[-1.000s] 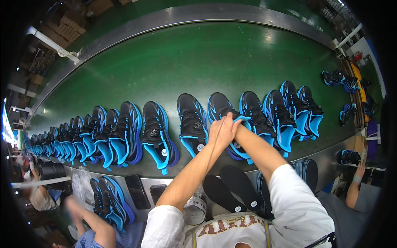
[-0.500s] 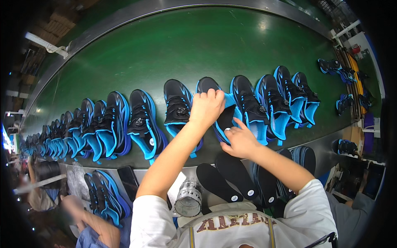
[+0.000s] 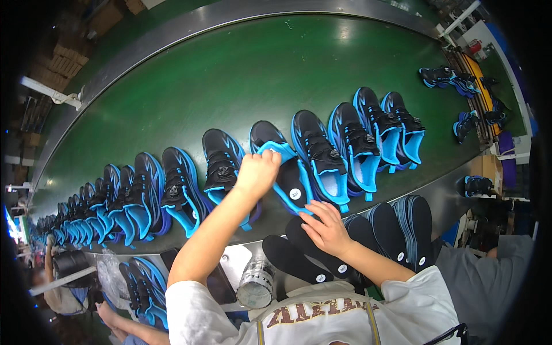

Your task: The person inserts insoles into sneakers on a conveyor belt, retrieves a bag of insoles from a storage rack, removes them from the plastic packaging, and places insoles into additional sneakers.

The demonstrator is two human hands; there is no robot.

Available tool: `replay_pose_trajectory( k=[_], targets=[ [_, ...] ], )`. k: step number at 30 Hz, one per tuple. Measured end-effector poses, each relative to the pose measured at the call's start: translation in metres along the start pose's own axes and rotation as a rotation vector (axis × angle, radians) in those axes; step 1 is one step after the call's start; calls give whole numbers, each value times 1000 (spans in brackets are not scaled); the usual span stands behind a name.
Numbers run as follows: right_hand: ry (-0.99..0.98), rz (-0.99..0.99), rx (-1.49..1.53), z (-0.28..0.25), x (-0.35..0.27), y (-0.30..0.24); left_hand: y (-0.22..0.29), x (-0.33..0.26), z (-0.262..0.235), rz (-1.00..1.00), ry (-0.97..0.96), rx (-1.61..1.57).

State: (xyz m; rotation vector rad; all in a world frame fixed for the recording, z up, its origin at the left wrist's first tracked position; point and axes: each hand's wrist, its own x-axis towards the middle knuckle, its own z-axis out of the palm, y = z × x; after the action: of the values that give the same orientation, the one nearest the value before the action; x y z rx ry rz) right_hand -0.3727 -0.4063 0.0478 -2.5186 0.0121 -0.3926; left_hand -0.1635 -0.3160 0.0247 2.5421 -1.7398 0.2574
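Head view showed us a curved green conveyor belt (image 3: 241, 75) carrying a long row of black-and-blue shoes (image 3: 144, 195) that ran from the far left edge toward the right. At the lower left, another person's hand (image 3: 112, 316) lay beside a second pair of shoes (image 3: 141, 284) below the belt's metal edge. Near the middle of that edge stood a small silver can (image 3: 256, 283).

Our left hand (image 3: 259, 172) was closed over the blue rim of one shoe (image 3: 282, 167) in the middle of the row, fingers curled tight on its opening. That shoe lay on the belt with its long axis running from upper left to lower right, toe away from us, and a black insole (image 3: 293, 184) with a small white round label showed in its opening. It sat just beside a neighbouring shoe on each side, which crowded it.

Our right hand (image 3: 328, 230) rested lower, fingers spread and flat on a stack of black insoles (image 3: 299, 259) at the belt's near edge; it gripped nothing that we could see. More insoles (image 3: 402, 230) stood fanned to the right. Farther right, four shoes (image 3: 368, 138) continued the row, and a few loose shoes (image 3: 448, 77) lay well apart near a rack at the far right.
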Motion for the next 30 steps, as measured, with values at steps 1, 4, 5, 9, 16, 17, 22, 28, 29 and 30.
replay_pose_trajectory(
  k=[1, 4, 5, 9, 16, 17, 22, 28, 29, 30],
  targets=[
    [22, -15, -23, -5, -3, 3, -4, 7, 0, 18, -84, -31],
    [189, 76, -215, -27, -16, 26, -8, 10, 5, 32, -118, -64],
    [192, 185, -283, -31, -21, 40, -8, 9, 7, 20, -123, -92],
    [67, -45, -581, -58, -32, 114, -6, 19, -2, 54, -106, -197],
    [30, 159, -796, -91, 4, 159, 0, 24, 4, -92, -31, -317],
    [46, 242, -848, -87, 7, 156, 2, 24, 4, -148, 1, -356],
    [83, -7, -356, -52, -20, 63, -16, 2, -7, -735, 330, -1098],
    [-456, 383, -429, -8, -117, -10, -25, -9, -67, -868, 459, -1814],
    [-474, 446, -458, -5, -117, -17, -24, -12, -72, -896, 407, -1808],
    [-513, 510, -430, -3, -115, -17, -21, -13, -75, -876, 411, -1781]
  ],
)
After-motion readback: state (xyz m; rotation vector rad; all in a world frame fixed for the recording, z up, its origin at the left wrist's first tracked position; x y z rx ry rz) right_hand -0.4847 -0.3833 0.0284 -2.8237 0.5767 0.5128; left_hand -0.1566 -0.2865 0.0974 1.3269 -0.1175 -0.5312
